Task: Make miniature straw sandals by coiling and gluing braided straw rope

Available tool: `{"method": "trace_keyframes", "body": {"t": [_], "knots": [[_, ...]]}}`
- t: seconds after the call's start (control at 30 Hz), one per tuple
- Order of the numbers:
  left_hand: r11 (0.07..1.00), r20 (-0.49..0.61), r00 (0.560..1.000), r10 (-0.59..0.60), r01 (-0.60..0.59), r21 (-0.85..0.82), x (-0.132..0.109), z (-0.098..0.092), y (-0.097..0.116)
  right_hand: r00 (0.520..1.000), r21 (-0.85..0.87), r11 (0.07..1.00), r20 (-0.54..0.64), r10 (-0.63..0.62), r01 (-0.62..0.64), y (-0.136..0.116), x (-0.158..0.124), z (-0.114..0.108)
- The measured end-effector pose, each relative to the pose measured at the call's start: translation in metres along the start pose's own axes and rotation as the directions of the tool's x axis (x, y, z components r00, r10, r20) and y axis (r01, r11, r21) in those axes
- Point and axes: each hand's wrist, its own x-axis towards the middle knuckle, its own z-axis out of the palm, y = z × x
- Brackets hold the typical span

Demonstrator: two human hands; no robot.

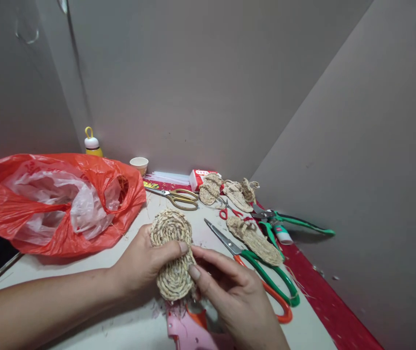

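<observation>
A woven straw shoe sole (173, 228), built from coiled braid, is held upright above the table. My left hand (149, 257) grips it from the left, with the thumb lying across its narrow middle and the fingers hidden behind. From the right, my right hand (235, 291) pinches the sole's edge between thumb and fingers. Whether a strand lies in that pinch cannot be made out. Below the sole is a pink plastic object (189, 333) with an orange part, mostly covered by the sole and my right hand.
Green-and-orange-handled scissors (259, 272) and a straw slipper (257, 238) lie to the right. Behind are gold-handled scissors (179, 198), small red scissors (228, 211), more straw slippers (237, 194), green-handled pliers (303, 222) and a paper cup (139, 164). A red plastic bag (62, 243) fills the left.
</observation>
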Motion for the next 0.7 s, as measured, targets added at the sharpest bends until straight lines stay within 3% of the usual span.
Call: {"method": "trace_keyframes", "body": {"t": [0.17,0.27,0.37,0.47,0.57,0.63,0.7], "knots": [[0.998,-0.035,0.999,-0.011,0.009,-0.057,0.002,0.0,0.003,0.977,-0.091,0.975,0.09,-0.195,0.203,0.001,0.003,-0.002],[0.999,-0.114,0.994,0.0,-0.006,-0.049,0.003,0.0,0.007,0.92,-0.231,0.891,0.12,-0.372,0.391,0.002,0.003,-0.004],[0.999,-0.148,0.989,-0.028,0.024,-0.028,0.004,-0.001,0.008,0.894,-0.328,0.831,0.163,-0.418,0.449,0.005,0.002,-0.004],[0.997,-0.158,0.985,-0.065,0.057,-0.056,0.003,0.0,0.005,0.924,-0.364,0.851,0.19,-0.331,0.379,0.008,-0.002,-0.004],[0.994,-0.179,0.981,-0.077,0.062,-0.088,0.004,0.0,0.001,0.981,-0.254,0.956,0.166,-0.103,0.144,0.008,-0.007,-0.001],[0.995,-0.191,0.98,-0.061,0.046,-0.084,0.004,0.0,0.0,0.981,-0.103,0.993,0.18,0.078,-0.06,0.006,-0.009,0.001],[0.997,-0.21,0.977,-0.031,0.016,-0.074,0.004,0.0,0.0,0.951,0.014,0.98,0.243,0.192,-0.201,0.005,-0.01,0.003]]}}
